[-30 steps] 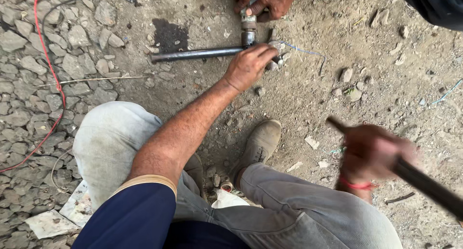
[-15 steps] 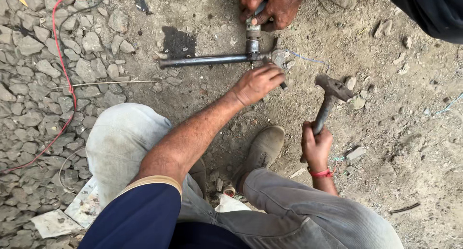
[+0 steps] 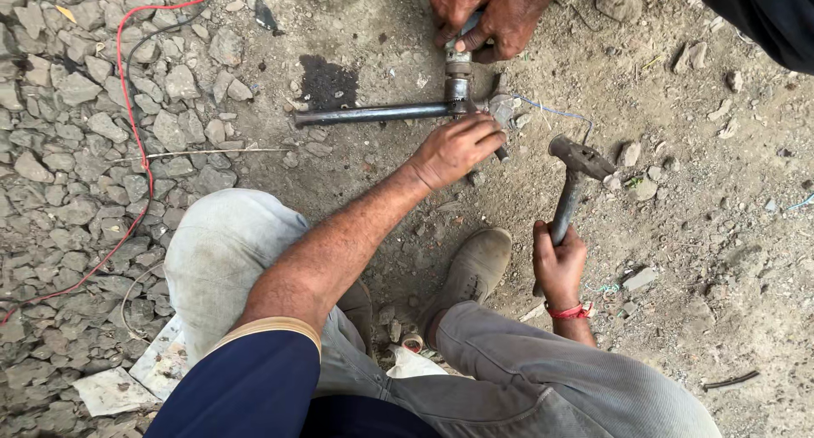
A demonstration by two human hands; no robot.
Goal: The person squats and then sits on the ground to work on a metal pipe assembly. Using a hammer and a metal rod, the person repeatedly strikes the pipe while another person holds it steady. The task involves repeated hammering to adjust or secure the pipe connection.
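I brace my left hand (image 3: pixel 458 148) on the joint end of the steel pipe (image 3: pixel 373 113) lying far-centre on the ground, while my right hand (image 3: pixel 560 264) is clamped around the hammer (image 3: pixel 570 188) handle, head poised just right of the joint. The striking step appears in hand; the next blow needs clearance from the co-worker's hands (image 3: pixel 483 14) gripping the upright fitting (image 3: pixel 458 69). The surface is packed dirt (image 3: pixel 678 192), with rubble (image 3: pixel 76 107) and a red wire (image 3: pixel 136 116) at left.
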